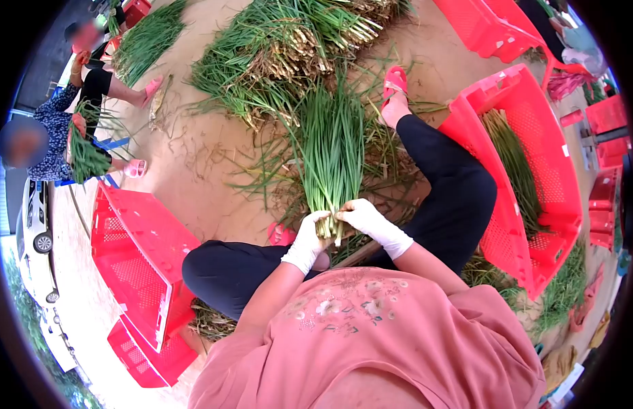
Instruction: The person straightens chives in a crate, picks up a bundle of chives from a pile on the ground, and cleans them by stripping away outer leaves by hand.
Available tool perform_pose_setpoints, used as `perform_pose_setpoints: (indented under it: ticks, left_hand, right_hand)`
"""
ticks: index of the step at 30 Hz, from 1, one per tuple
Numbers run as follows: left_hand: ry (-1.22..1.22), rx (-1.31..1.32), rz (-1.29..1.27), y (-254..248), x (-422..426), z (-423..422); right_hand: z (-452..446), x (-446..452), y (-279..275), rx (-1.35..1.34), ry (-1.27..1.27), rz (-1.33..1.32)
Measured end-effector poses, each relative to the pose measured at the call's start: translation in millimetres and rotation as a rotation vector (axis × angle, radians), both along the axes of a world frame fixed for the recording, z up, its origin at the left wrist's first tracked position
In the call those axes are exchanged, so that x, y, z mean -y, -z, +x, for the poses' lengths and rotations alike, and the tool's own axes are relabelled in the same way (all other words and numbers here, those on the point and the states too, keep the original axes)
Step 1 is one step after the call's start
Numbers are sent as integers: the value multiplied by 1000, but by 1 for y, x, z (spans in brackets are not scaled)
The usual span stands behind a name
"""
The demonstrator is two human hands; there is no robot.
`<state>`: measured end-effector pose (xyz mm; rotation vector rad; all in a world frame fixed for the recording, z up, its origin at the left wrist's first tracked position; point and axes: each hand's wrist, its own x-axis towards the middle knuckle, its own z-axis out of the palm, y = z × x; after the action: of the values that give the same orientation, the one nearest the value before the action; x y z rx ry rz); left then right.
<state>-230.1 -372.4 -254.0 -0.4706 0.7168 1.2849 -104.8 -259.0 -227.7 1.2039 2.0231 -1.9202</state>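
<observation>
The person sitting in front of me holds a thick bunch of long green leafy stalks with pale ends [330, 153] between the knees, leaves pointing away and pale ends toward the lap. The white-covered left hand [307, 240] curls around one side of the base, thumb on top, while the white-covered right hand [364, 217] pinches stems at the other side, fingertips close to the left thumb. I'd say the trick is to keep that left grip firm but not crushing, and let the right fingers level the butts, since a few poke out unevenly. The leaf tips reach a big heap of green stalks with tan, rooty ends [289, 61], so they could snag there, and loose green strands [262, 174] litter the brown floor. A red perforated plastic crate [545, 146] by the right knee bears more stalks; another tilted red plastic crate [142, 218] stands beside the left knee. Further left, a co-worker in a dark patterned top [54, 136] holds greens too.
</observation>
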Motion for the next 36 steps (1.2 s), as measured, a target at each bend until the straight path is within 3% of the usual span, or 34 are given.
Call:
perform_pose_setpoints:
  ticks: [1,4,8,9,11,12,14,15,18,20,22,23,24,26,27,30,31,32,34,35,36]
  left_hand:
    - [-16,-30,-41,-3,-2,2]
    - [-13,-39,-60,-4,0,0]
    - [-7,-13,-78,4,4,1]
    - [-5,-20,-93,3,1,2]
    - [27,3,-20,12,2,1]
    - [26,4,-22,7,0,1]
    - [13,72,39,-2,-1,2]
    - [24,40,67,0,-1,2]
    - [43,49,106,6,-1,1]
    - [53,-70,-19,-8,-4,5]
    - [253,-243,-107,21,2,-4]
    - [246,-454,-153,11,-1,6]
    - [362,-692,-17,9,4,5]
    - [488,-1123,-27,9,6,17]
    - [538,-1460,22,0,3,23]
    - [929,-1647,-188,-32,2,32]
    - [1100,-1585,-186,-39,-3,31]
    - [1107,-1595,-184,-36,0,35]
    - [833,-1790,-126,-24,7,44]
    - [685,-1467,-40,-36,6,35]
    - [362,-1099,37,-80,-2,38]
  right_hand:
    - [1,-2,-3,1,-1,4]
    - [4,-1,-10,-155,508,-696]
    - [9,-14,-10,-274,626,-1044]
    - [11,-20,-9,-273,623,-1037]
    - [18,-28,1,-591,791,-957]
    - [20,-34,5,-612,943,-724]
    - [32,-44,5,-313,1041,-470]
    - [29,-45,3,-110,1099,-629]
    - [15,-18,20,129,816,-821]
    - [1,-7,50,-259,613,-1092]
    - [-12,-1,36,-163,521,-984]
    - [-17,2,39,-169,436,-990]
    - [-22,6,35,-175,351,-995]
    - [-24,15,10,-222,375,-890]
    - [-29,19,15,-284,425,-928]
    - [-39,27,25,-320,556,-1010]
    - [-39,29,31,-312,599,-1013]
    - [-39,32,38,-306,644,-1016]
    - [-35,31,37,-329,672,-1038]
    - [-33,28,36,-336,698,-1061]
    - [-28,27,18,-389,648,-1046]
